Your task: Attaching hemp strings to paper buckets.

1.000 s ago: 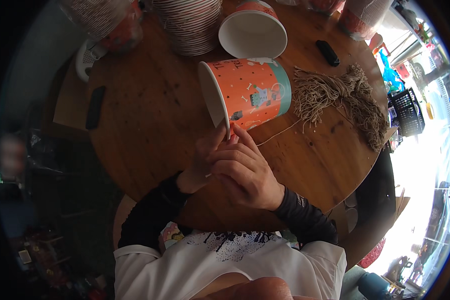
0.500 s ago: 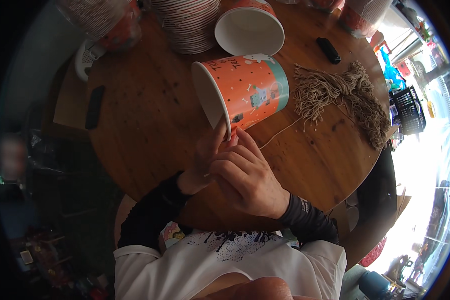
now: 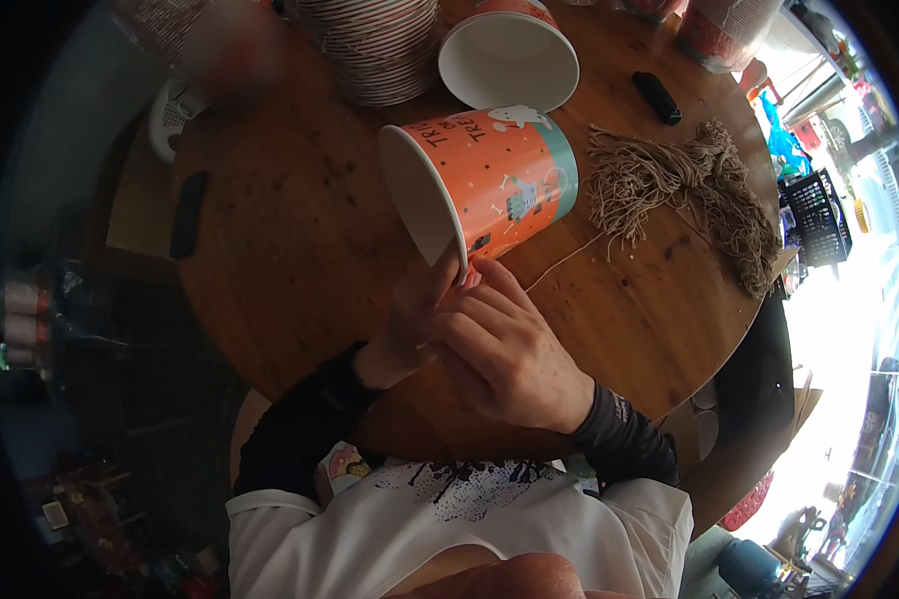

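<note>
An orange paper bucket (image 3: 504, 185) with a teal base lies tipped on its side, its open mouth turned left. At the near part of its rim my left hand (image 3: 407, 317) grips the wall, partly hidden behind the right. My right hand (image 3: 514, 354) is closed, its fingertips pinched together against the outside of the rim; what they hold is hidden. From a tan bundle of cord (image 3: 659, 180) on the right, one thin strand (image 3: 569, 262) runs toward the right hand and disappears behind it.
Behind the bucket stand another paper bucket (image 3: 509, 62), mouth facing me, and a tall nested stack of them (image 3: 375, 50). More wrapped stacks (image 3: 729, 30) sit at the back right. A dark object (image 3: 656, 98) lies near the cord, another (image 3: 189, 215) at the round wooden table's (image 3: 290, 250) left edge.
The bucket has rolled slightly in my hands, its printed pictures shifting down. My right hand has moved a little to the right. The bucket behind has shifted slightly right.
</note>
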The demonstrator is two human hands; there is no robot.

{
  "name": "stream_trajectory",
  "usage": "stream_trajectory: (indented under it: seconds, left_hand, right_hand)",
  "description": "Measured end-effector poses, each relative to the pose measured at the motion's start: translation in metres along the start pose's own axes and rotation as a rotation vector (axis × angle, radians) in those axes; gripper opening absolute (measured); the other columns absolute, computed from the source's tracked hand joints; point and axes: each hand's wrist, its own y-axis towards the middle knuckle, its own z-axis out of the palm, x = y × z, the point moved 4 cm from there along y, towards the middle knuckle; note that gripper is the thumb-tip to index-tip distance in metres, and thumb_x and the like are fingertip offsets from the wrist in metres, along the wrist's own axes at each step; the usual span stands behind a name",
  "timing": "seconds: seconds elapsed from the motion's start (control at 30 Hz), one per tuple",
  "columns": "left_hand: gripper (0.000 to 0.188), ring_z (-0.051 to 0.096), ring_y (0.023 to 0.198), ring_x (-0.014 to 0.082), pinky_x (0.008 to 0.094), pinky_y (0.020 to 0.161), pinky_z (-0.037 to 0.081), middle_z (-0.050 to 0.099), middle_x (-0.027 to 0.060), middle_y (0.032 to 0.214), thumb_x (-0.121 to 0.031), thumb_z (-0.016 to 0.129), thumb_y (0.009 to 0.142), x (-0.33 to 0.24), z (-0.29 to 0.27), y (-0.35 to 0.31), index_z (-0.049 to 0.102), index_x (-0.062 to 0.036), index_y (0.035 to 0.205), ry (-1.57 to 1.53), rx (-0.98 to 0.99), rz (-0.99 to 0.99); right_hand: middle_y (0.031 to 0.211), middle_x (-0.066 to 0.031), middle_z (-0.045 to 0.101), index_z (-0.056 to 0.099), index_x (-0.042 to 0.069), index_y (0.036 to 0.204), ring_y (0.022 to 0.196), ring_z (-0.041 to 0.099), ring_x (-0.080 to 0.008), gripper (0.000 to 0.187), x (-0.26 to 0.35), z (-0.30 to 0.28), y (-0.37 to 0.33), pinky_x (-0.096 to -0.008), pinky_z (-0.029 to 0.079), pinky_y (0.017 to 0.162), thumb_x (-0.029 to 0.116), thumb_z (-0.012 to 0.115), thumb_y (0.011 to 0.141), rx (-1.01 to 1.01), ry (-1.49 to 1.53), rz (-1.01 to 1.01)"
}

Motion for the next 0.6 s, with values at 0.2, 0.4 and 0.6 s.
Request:
stream_trajectory:
  seconds: [0.2,0.4,0.6]
  left_hand:
    - [0.037,0.067,0.083,0.0312,0.0344,0.071,0.053,0.065,0.0126,0.093,-0.013,0.066,0.085,0.003,-0.002,0.002,0.058,-0.0030,0.120,0.145,0.019,0.236]
    - [0.031,0.067,0.094,0.0168,0.0289,0.078,0.053,0.068,0.0111,0.100,-0.009,0.059,0.095,0.004,-0.009,0.003,0.055,0.0004,0.124,-0.051,-0.006,0.020]
    - [0.022,0.065,0.099,0.0147,0.0253,0.086,0.051,0.066,0.0110,0.106,-0.003,0.057,0.096,0.005,-0.004,0.005,0.054,0.0036,0.117,-0.281,-0.099,0.076]
  right_hand:
    - [0.079,-0.0102,0.058,0.058,0.005,0.092,0.080,0.059,-0.0319,0.018,-0.025,-0.017,0.001,-0.0415,0.047,0.079,-0.001,0.063,0.076,0.017,0.212,0.060]
    - [0.083,-0.0098,0.063,0.060,0.001,0.097,0.072,0.065,-0.0191,0.011,-0.041,-0.026,-0.009,-0.0295,0.050,0.063,-0.001,0.060,0.086,0.065,0.654,0.462]
    - [0.086,-0.0102,0.064,0.061,0.000,0.094,0.074,0.066,-0.0187,0.009,-0.055,-0.019,-0.018,-0.0289,0.051,0.063,0.001,0.064,0.086,-0.320,0.307,0.478]
